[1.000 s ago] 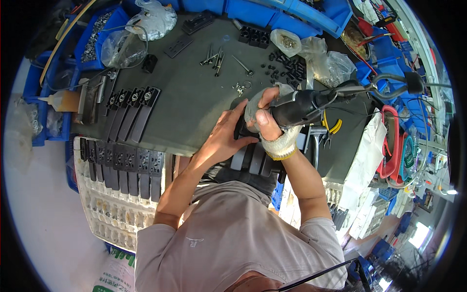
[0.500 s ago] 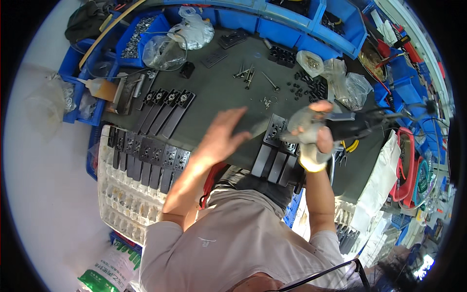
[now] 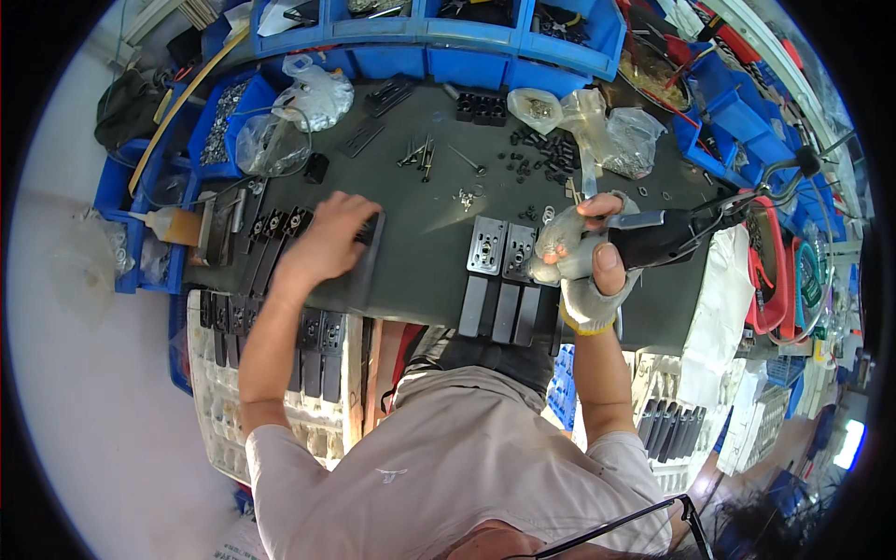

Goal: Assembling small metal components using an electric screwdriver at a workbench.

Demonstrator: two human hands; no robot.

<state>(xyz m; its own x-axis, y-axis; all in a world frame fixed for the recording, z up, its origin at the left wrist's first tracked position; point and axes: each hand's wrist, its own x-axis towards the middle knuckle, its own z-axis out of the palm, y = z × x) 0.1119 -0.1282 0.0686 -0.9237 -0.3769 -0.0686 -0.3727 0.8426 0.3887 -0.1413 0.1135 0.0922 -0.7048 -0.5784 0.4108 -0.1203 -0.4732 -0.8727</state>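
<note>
Left hand [image 3: 329, 245], bare, flat and spread over a long black metal bracket [image 3: 366, 271] on the dark green bench mat [image 3: 420, 201], fingers draped across the top end, thumb side toward the row of matching black brackets [image 3: 271, 233] lying just to its left. Right hand [image 3: 586, 271], in a grubby white knit glove with a yellow cuff, wrapped tight round the grey-and-black body of a corded power screwdriver [image 3: 667, 238], nose pointing left toward two silver perforated plates [image 3: 501, 247] sitting on more black bars [image 3: 504, 313] at the near edge. Judging by looks: bracket reads as stiff painted steel, fairly hefty for its size, no flex, smooth enough to slide on the mat rather than tip. Best grabbed across the narrow width near the middle, or pinched at one end and dragged. Probably not fragile, though the corners could scuff the neighbours. Loose screws [image 3: 418, 154] and clear plastic bags of hardware [image 3: 579, 117] scattered further back, blue parts bins [image 3: 485, 37] along the rim.
</note>
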